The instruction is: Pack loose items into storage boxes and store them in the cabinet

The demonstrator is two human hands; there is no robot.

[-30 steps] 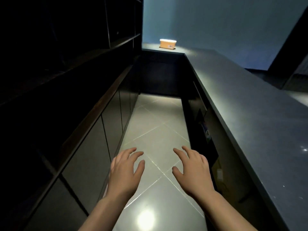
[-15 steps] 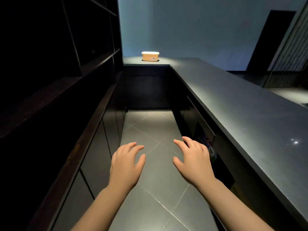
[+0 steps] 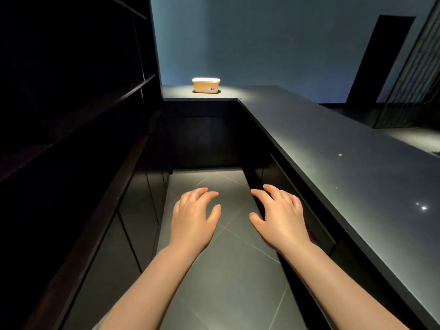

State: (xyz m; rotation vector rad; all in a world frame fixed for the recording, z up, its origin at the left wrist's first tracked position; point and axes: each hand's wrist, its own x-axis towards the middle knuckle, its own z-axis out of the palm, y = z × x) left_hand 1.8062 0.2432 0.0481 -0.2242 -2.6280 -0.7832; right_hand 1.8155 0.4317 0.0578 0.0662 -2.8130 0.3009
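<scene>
Box: a small orange plastic storage box with a white lid (image 3: 206, 85) stands far ahead of both hands, at the lit far end of the counter, well apart from the fingers.
Handling: it looks rigid and smooth-walled, probably light unless packed full; the lid may lift off if pulled alone.
Where to hold: I judge the two short end walls under the lid rim the safest place, one hand on each.
Label: a small sticker sits on its front face, unreadable.
Left hand (image 3: 194, 219): empty, fingers spread and loosely bent, palm down above the floor.
Right hand (image 3: 281, 217): empty likewise, just beside the counter's near edge.
Counter: the dark grey stone counter (image 3: 357, 167) runs along the right of the right hand to the box.
Cabinet: the dark wooden cabinet with shelves (image 3: 78, 139) runs left of the left hand.
Floor: grey tiled floor (image 3: 228, 277) lies beneath both hands.
Change: the box appears larger and nearer in view than a second ago; both hands keep their empty, spread pose.
</scene>
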